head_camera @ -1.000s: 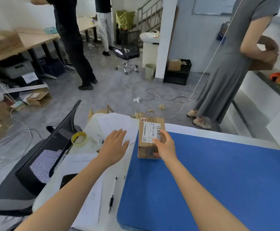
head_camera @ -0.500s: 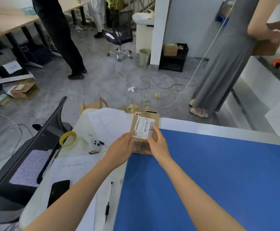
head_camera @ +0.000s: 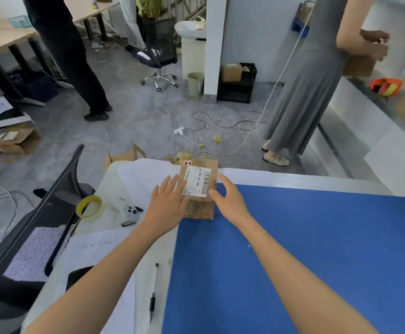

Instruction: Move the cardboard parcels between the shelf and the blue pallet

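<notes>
A small cardboard parcel (head_camera: 199,210) with a white barcode label and a red "2-1" mark sits at the far left corner of the blue pallet (head_camera: 293,249). My left hand (head_camera: 166,208) lies with straight, spread fingers against the parcel's left side. My right hand (head_camera: 230,201) is at its right side, fingers extended and thumb touching the label's edge. Neither hand is curled round the parcel.
Left of the pallet is a white table with papers, a tape roll (head_camera: 89,207), a pen (head_camera: 153,300) and a phone (head_camera: 76,277). A mesh chair (head_camera: 35,237) stands beside it. A person in a grey dress (head_camera: 302,92) holds a box by the shelf (head_camera: 365,112).
My left hand came to the parcel and both hands gripped it. It now sits on the pallet corner, and my fingers have straightened off it.
</notes>
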